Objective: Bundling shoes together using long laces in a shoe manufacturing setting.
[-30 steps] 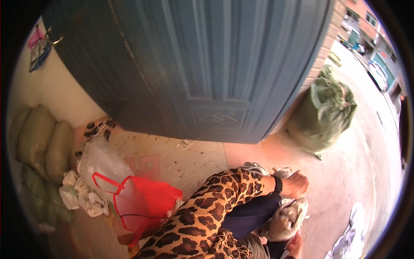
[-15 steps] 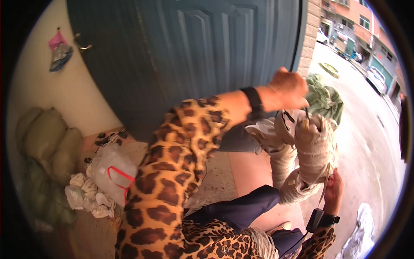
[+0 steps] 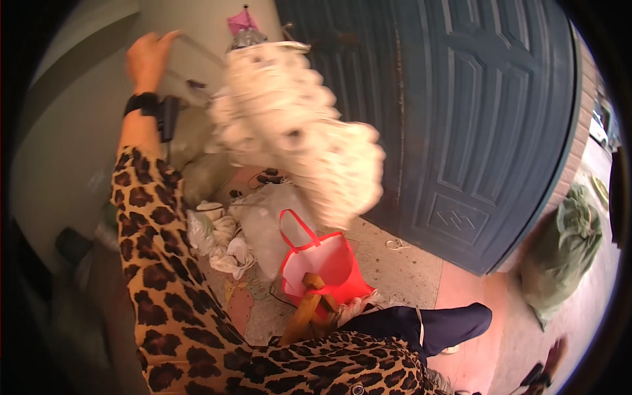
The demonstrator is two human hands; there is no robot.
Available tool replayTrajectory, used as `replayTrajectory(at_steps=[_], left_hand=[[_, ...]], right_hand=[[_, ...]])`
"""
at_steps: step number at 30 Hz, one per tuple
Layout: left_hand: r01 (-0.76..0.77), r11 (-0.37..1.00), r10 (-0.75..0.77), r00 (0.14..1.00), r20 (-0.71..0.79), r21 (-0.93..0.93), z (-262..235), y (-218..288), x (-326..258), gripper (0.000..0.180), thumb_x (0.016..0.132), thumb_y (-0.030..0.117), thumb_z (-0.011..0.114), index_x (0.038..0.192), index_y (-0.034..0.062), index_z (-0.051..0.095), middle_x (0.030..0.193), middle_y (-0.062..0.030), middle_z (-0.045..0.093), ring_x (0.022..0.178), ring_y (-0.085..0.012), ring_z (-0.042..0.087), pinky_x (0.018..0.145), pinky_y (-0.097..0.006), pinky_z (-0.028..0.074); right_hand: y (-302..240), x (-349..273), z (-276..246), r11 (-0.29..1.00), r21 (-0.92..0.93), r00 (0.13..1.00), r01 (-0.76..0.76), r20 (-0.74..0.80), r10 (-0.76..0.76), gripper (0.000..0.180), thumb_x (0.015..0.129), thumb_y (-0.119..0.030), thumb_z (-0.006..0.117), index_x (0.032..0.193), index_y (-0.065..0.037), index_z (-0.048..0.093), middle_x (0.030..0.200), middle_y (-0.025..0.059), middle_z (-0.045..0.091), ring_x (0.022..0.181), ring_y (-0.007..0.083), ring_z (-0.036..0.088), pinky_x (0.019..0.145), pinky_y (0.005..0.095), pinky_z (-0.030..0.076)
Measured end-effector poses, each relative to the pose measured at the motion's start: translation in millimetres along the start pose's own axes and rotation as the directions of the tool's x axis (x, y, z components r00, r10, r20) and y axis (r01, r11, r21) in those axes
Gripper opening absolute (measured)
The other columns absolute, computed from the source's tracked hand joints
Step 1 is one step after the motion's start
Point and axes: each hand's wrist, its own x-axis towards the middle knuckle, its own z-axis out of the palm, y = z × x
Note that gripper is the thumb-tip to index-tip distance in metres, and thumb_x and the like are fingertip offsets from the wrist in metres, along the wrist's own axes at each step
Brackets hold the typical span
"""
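My left hand [image 3: 148, 60] is raised at the upper left, fingers curled, with a black band round the wrist. Thin cord-like lines run from it towards a large cream bundle [image 3: 283, 128] of layered, cloth-like pieces. The bundle is in the air to the right of the hand, tilted and smeared by motion; what its pieces are, I cannot tell. Down at the lower right edge, my right hand [image 3: 557, 354] is small and blurred, its fingers unclear. Nothing can be made out in it.
Below the bundle stand an open red bag [image 3: 349, 270], white plastic bags [image 3: 263, 217] and crumpled cream cloth [image 3: 227, 240]. A yellow-brown wooden piece [image 3: 309, 313] is beside my lap. The dark blue door [image 3: 461, 118] stands behind; a green sack [image 3: 563, 253] is outside at right.
The view has turned left. My left hand has swung from the bundles at the right to the upper left, and one cream bundle is now in the air. My right hand is away from the bundles.
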Motion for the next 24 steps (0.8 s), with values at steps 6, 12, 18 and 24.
replayTrajectory(at_steps=[6,12,18,24], left_hand=[[0.154,0.985,-0.172,0.893,0.417,0.078,-19.9,-149.5,-20.9,0.038,0.073,0.039,0.067,0.083,0.0023,0.067,0.080,-0.0144,0.066,0.076,-0.0268,0.064,0.065,-0.035,0.046],[0.236,0.799,0.067,0.879,0.472,-0.554,147.7,-27.5,-284.2,0.013,0.078,0.013,0.054,0.075,0.0035,0.063,0.074,-0.0085,0.063,0.075,-0.0180,0.060,0.069,-0.031,0.048],[0.772,0.123,0.588,0.450,0.672,-0.624,125.6,275.2,-507.7,0.026,0.065,0.015,0.060,0.045,0.0058,0.046,0.041,-0.0019,0.038,0.042,-0.0093,0.035,0.040,-0.032,0.030],[0.557,-0.089,0.968,0.244,0.060,-0.826,18.4,418.0,-477.9,0.014,0.067,0.015,0.061,0.063,0.0013,0.060,0.059,-0.0109,0.059,0.054,-0.0165,0.055,0.052,-0.034,0.042]], right_hand=[[60.0,3.4,99.6,0.985,-0.124,0.949,-0.123,0.277,0.153,0.046,0.090,-0.033,0.039,0.133,-0.016,0.038,0.136,0.0049,0.037,0.125,0.0219,0.033,0.101,0.0342,0.027],[56.2,-1.7,153.9,0.956,-0.288,0.864,-0.062,0.463,0.196,0.044,0.090,-0.031,0.040,0.131,-0.015,0.040,0.133,0.0054,0.039,0.123,0.0217,0.036,0.100,0.0344,0.029],[62.5,-0.7,221.2,0.896,-0.443,0.750,0.030,0.603,0.273,0.041,0.090,-0.028,0.042,0.129,-0.014,0.043,0.130,0.0059,0.042,0.121,0.0215,0.038,0.099,0.0345,0.031],[125.2,-14.3,294.1,0.792,-0.604,0.552,0.088,0.692,0.465,0.039,0.089,-0.026,0.044,0.126,-0.013,0.045,0.127,0.0063,0.045,0.118,0.0213,0.040,0.098,0.0347,0.033]])
